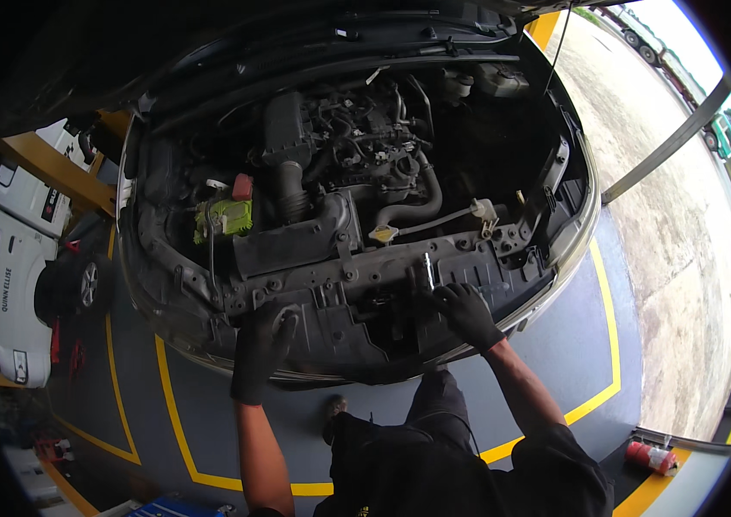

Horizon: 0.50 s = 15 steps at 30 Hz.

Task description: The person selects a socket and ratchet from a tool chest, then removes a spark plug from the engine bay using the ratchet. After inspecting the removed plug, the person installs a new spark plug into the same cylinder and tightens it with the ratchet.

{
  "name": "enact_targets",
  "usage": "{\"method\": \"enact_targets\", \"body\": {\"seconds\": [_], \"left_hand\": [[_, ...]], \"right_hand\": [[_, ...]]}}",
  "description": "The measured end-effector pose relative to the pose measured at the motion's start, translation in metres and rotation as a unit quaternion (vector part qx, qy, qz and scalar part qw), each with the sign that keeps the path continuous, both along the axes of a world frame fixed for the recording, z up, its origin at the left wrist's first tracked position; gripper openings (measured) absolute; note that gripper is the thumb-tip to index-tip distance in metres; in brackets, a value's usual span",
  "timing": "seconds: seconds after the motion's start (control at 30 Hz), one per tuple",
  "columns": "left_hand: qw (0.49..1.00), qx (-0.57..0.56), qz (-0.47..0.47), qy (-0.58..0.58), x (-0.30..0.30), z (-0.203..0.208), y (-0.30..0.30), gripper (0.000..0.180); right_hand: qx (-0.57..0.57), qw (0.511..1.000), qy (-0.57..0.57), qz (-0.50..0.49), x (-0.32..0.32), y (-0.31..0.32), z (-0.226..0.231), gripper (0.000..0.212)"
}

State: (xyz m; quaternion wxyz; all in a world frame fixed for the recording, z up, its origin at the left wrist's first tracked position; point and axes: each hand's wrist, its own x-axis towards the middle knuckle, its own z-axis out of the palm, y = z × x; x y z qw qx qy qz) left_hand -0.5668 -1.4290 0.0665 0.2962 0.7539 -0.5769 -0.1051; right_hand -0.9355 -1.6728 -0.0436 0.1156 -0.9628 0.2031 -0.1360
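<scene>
Both my hands wear black gloves over the front of a car's open engine bay. My right hand (466, 315) is closed at the right of the front panel. By its fingertips a slim chrome socket tool (428, 272) points toward the engine; its lower part is lost in shadow. My left hand (260, 355) is at the left part of the black plastic radiator cover (340, 332), fingers bent around a small greyish thing that I cannot make out. Between my hands, a dark gap opens in the cover beside the latch area.
Beyond the front crossbar sit the engine (365, 151), the air intake duct (292, 246) and a battery with a yellow-green cover (226, 217). A white vehicle (12, 293) stands at the left. A red fire extinguisher (652, 458) lies low at the right.
</scene>
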Motion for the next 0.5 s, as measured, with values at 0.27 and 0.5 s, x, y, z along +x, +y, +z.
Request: {"method": "enact_targets", "body": {"seconds": [0.27, 0.5], "left_hand": [[0.987, -0.097, 0.101, 0.072, 0.015, -0.04, -0.197, 0.023], [0.977, -0.05, 0.2, 0.052, 0.021, -0.077, -0.277, 0.024]], "right_hand": [[0.022, 0.996, 0.031, 0.085, -0.02, -0.041, 0.023, 0.05], [0.086, 0.994, -0.057, -0.023, 0.013, -0.201, 0.084, 0.051]]}}
